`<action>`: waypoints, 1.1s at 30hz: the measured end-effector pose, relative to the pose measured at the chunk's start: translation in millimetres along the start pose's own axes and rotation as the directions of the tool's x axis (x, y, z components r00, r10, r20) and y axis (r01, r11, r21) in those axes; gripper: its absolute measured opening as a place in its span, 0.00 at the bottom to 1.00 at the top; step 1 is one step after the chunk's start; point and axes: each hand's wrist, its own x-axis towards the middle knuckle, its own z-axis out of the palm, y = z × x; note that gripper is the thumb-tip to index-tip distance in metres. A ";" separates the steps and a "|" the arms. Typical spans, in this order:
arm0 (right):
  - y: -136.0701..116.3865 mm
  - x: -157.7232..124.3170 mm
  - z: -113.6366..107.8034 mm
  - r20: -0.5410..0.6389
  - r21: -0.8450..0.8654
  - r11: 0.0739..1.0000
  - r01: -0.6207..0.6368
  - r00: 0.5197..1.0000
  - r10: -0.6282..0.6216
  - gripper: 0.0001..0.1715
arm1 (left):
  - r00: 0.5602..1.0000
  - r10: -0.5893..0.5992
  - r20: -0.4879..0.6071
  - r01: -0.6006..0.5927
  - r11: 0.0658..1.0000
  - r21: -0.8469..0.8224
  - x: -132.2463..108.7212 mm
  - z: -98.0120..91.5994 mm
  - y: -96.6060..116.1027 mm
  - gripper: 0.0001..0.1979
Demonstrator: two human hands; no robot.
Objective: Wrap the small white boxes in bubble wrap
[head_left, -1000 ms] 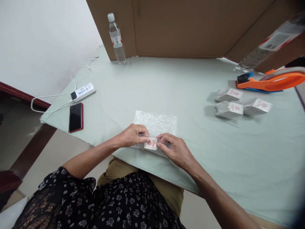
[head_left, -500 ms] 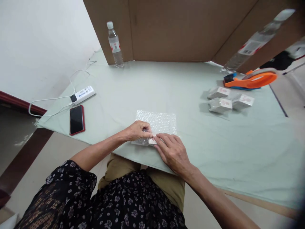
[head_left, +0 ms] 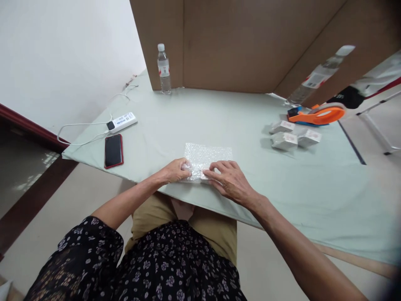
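Observation:
A sheet of bubble wrap point(head_left: 208, 154) lies near the front edge of the cloth-covered table. My left hand point(head_left: 176, 171) pinches a crumpled, folded part of it at the near left. Between the thumb and fingers of my right hand point(head_left: 231, 180) is a small white box point(head_left: 204, 175) on the wrap's near edge, mostly hidden by the fingers. To the right, three small wrapped boxes point(head_left: 284, 141) of a similar look sit close together.
Behind them lies an orange tape dispenser point(head_left: 328, 115). Water bottles stand at the back left point(head_left: 164, 71) and back right point(head_left: 316, 77) against a cardboard screen point(head_left: 232, 46). A phone point(head_left: 113, 151) and a white power strip point(head_left: 123, 121) with cables lie at left.
My hands have moved apart: the left slid toward the wrap's left end, the right stays at the box. More of the folded wrap shows between them. The camera view has shifted.

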 end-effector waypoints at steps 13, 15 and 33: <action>-7.6 -4.3 7.4 -0.025 0.107 0.992 -0.061 0.998 0.064 0.13 | 0.947 -0.238 -0.215 0.232 0.971 -0.052 -23.7 -12.7 -11.5 0.20; -8.1 -4.5 8.2 -0.030 0.110 0.992 -0.065 0.997 0.069 0.13 | 0.941 -0.290 -0.176 0.278 0.956 -0.092 -23.6 -13.6 -8.8 0.17; 1.2 -3.5 7.4 -0.073 0.082 0.996 0.029 0.997 -0.023 0.12 | 0.906 -0.419 -0.068 0.406 0.902 -0.150 17.8 9.1 10.7 0.17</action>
